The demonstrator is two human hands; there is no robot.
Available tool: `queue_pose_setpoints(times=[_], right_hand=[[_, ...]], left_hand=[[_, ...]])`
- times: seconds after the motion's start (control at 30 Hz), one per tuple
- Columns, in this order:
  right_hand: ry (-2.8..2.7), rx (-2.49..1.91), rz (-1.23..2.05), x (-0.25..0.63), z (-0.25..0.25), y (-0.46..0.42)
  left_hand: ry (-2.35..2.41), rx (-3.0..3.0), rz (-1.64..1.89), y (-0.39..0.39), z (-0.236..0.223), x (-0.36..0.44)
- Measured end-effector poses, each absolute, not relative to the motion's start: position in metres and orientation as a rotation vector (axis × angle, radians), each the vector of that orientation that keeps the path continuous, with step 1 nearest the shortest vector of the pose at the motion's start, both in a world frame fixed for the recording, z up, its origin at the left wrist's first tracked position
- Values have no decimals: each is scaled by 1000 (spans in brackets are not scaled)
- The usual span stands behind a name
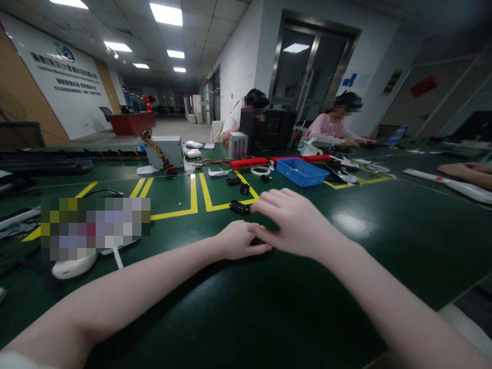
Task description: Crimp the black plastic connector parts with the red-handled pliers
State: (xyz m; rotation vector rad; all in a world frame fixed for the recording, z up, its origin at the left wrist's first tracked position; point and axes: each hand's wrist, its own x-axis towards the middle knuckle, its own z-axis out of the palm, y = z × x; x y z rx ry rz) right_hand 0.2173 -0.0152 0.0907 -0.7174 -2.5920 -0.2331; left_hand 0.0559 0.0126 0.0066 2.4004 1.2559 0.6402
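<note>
1. Near the middle of the green bench (300,302), my left hand (239,241) is closed around a small black piece (264,243), mostly hidden by my fingers. It could slip loose if that pinch is shallow, since little of it shows for me to judge by.
2. Over it, my right hand (288,218) arches with bent fingers, its thumb close to the piece; I cannot tell whether it grips anything. With both hands this crowded, one could knock the piece out of the other or block my view of it.
3. Just beyond my right fingertips lies a black bundle (239,206). A careless forward sweep of those fingers could push it away, or snag it if a loop sticks out.
4. Farther off, more black connectors (244,188) sit beside the yellow tape (251,185), short of the blue tray (302,172). They look alike from here, so I could mix them up.
5. Beside my left forearm, a white stand (118,257) rises close by; swinging my elbow outward could jolt it.
</note>
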Motion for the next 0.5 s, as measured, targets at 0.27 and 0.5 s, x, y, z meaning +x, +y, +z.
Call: queue_pose_setpoints(times=[0.27,0.5], right_hand=[[-2587,-1272,-127,360,9,44],[-2656,-1225,-151,350,12,50]], left_hand=[[938,2712,415,16,12,56],[983,2649,407,16,12,56]])
